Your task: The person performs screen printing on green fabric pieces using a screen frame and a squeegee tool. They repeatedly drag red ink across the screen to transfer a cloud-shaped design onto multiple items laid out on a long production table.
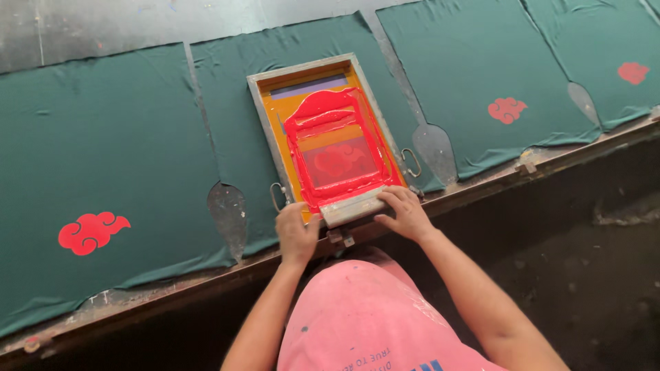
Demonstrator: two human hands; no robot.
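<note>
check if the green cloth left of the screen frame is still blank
No, that green cloth already carries a red cloud print near its lower edge.

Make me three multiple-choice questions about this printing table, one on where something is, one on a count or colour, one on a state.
1. Where does the squeegee lie? A at the near end of the screen frame B at its far end C off the frame
2. How many red cloud prints show on the green cloth? A one B three C five
3. What are the left hand and right hand doing? A hanging free B both on the squeegee C lifting cloth

Answers: 1 A, it sits nearest the person. 2 B, one left, two right. 3 B, fingers rest on its ends.
</note>
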